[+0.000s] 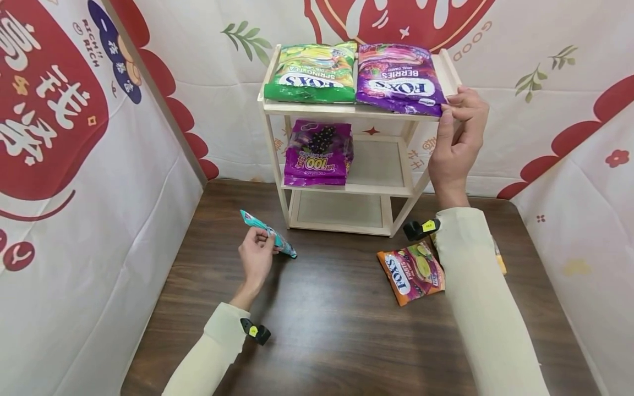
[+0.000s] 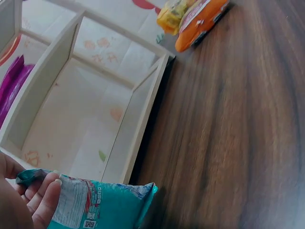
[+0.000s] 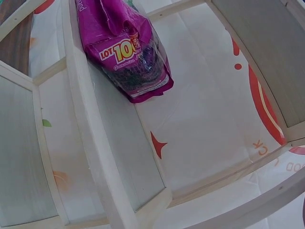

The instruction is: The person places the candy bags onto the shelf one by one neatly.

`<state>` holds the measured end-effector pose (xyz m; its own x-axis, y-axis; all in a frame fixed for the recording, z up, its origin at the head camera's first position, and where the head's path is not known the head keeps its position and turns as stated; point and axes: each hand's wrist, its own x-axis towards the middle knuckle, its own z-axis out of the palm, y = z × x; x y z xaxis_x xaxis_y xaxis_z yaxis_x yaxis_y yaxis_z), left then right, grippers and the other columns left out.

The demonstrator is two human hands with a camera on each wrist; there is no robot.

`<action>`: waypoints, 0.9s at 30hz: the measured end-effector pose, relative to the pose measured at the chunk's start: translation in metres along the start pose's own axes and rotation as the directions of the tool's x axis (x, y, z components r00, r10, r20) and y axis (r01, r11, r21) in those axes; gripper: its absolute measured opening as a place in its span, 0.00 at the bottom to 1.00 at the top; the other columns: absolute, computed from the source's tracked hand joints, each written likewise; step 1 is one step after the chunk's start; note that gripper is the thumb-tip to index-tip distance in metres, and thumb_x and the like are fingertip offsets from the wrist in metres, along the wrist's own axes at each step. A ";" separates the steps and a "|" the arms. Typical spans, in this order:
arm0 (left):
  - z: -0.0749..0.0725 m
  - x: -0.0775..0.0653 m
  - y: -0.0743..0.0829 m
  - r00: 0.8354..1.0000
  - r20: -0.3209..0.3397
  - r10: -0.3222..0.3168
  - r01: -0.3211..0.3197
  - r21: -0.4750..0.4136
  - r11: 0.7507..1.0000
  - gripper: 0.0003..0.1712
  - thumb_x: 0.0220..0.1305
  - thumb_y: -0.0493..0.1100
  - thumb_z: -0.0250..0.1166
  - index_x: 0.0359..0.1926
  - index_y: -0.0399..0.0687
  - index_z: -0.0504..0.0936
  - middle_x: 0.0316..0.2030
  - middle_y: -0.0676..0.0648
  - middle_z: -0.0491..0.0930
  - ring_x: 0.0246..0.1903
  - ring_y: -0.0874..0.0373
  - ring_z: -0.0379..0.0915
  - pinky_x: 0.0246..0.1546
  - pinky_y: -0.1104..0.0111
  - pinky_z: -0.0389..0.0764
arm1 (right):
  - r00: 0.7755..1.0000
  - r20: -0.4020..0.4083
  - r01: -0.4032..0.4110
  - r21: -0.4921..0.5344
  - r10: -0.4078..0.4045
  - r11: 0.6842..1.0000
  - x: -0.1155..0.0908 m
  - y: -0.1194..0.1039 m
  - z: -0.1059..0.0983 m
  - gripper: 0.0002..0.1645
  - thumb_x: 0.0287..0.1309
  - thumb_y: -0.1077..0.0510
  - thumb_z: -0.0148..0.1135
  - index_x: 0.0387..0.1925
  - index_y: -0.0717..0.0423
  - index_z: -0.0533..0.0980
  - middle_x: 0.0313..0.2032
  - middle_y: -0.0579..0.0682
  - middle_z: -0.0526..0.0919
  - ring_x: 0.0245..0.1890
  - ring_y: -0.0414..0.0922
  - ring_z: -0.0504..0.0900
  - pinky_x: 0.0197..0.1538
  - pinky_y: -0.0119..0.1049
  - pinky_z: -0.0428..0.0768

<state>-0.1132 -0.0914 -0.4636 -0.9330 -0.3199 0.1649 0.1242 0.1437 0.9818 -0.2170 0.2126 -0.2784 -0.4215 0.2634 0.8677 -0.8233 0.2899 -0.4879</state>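
Observation:
My left hand pinches a teal candy bag just above the table, left of the rack. In the left wrist view its printed back faces the camera and the fingers grip one end. At the top shelf's right front corner, my right hand pinches the corner of a purple Fox's Berries candy bag. A green Fox's candy bag lies beside it on that shelf. The right wrist view shows no hand.
A three-tier whitish rack stands at the table's back. Its middle shelf holds a purple gummy bag. An orange Fox's Fruits bag lies on the table at right, near a yellow packet partly hidden by my right sleeve. Printed cloth walls surround the table.

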 end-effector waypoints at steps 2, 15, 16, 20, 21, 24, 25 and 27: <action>0.005 -0.004 0.003 1.000 0.018 -0.004 0.005 -0.012 1.000 0.07 0.60 0.25 0.59 0.35 0.20 0.70 0.27 0.31 0.75 0.25 0.31 0.77 0.28 0.47 0.81 | 1.000 0.001 0.000 -0.002 0.001 1.000 0.000 0.000 0.000 0.09 0.56 0.65 0.48 0.35 0.66 0.72 0.45 0.53 0.74 0.60 0.51 0.65 0.68 0.44 0.59; 0.038 -0.027 0.010 0.990 0.139 -0.038 0.053 -0.107 0.993 0.08 0.59 0.23 0.59 0.36 0.17 0.69 0.28 0.28 0.74 0.26 0.29 0.77 0.29 0.48 0.82 | 1.000 -0.002 -0.001 0.007 0.001 1.000 0.000 0.000 0.000 0.09 0.57 0.65 0.48 0.35 0.69 0.71 0.45 0.52 0.74 0.60 0.51 0.65 0.68 0.44 0.59; 0.040 -0.029 0.010 0.988 0.149 -0.042 0.059 -0.112 0.992 0.08 0.59 0.23 0.59 0.36 0.18 0.69 0.28 0.28 0.74 0.26 0.29 0.78 0.29 0.48 0.82 | 1.000 -0.001 -0.001 0.007 0.001 1.000 0.000 0.000 0.000 0.10 0.57 0.65 0.48 0.35 0.70 0.71 0.45 0.52 0.74 0.60 0.51 0.65 0.68 0.44 0.59; 0.052 -0.035 0.007 0.982 0.182 -0.048 0.075 -0.140 0.987 0.08 0.60 0.24 0.59 0.36 0.20 0.69 0.29 0.30 0.74 0.27 0.33 0.79 0.30 0.52 0.83 | 1.000 0.003 -0.003 0.000 0.003 1.000 0.000 0.000 -0.001 0.11 0.58 0.64 0.49 0.36 0.72 0.70 0.45 0.52 0.74 0.60 0.50 0.65 0.67 0.44 0.60; 0.054 -0.037 0.007 0.981 0.188 -0.047 0.075 -0.145 0.987 0.08 0.60 0.24 0.59 0.36 0.20 0.69 0.29 0.30 0.74 0.27 0.33 0.79 0.30 0.52 0.83 | 1.000 0.003 -0.004 0.000 0.004 1.000 0.000 0.000 -0.001 0.11 0.58 0.64 0.49 0.36 0.72 0.70 0.45 0.52 0.74 0.60 0.50 0.64 0.67 0.44 0.60; 0.060 -0.045 0.012 0.977 0.211 -0.044 0.078 -0.156 0.985 0.08 0.61 0.24 0.59 0.37 0.20 0.68 0.29 0.28 0.73 0.28 0.31 0.78 0.31 0.50 0.82 | 1.000 0.002 -0.003 0.005 0.003 1.000 0.000 0.000 -0.001 0.10 0.58 0.65 0.48 0.35 0.70 0.71 0.45 0.52 0.74 0.60 0.51 0.64 0.67 0.44 0.59; 0.061 -0.047 0.013 0.975 0.220 -0.042 0.078 -0.157 0.985 0.08 0.61 0.25 0.59 0.37 0.20 0.68 0.30 0.28 0.73 0.28 0.31 0.78 0.32 0.50 0.82 | 1.000 0.001 -0.003 0.007 0.003 1.000 0.000 0.000 -0.001 0.09 0.57 0.65 0.48 0.35 0.70 0.71 0.45 0.52 0.74 0.60 0.51 0.65 0.67 0.44 0.59; 0.064 -0.051 0.015 0.973 0.229 -0.034 0.070 -0.153 0.986 0.07 0.61 0.24 0.58 0.37 0.21 0.68 0.29 0.29 0.73 0.27 0.31 0.78 0.31 0.49 0.82 | 1.000 0.000 -0.002 0.009 0.002 1.000 0.000 0.000 -0.001 0.09 0.57 0.65 0.48 0.35 0.70 0.71 0.45 0.52 0.74 0.60 0.51 0.65 0.67 0.44 0.60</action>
<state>-0.0855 -0.0134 -0.4632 -0.9892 -0.1020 0.1056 0.1086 -0.0244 0.9938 -0.2169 0.2133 -0.2784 -0.4229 0.2641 0.8668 -0.8261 0.2808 -0.4886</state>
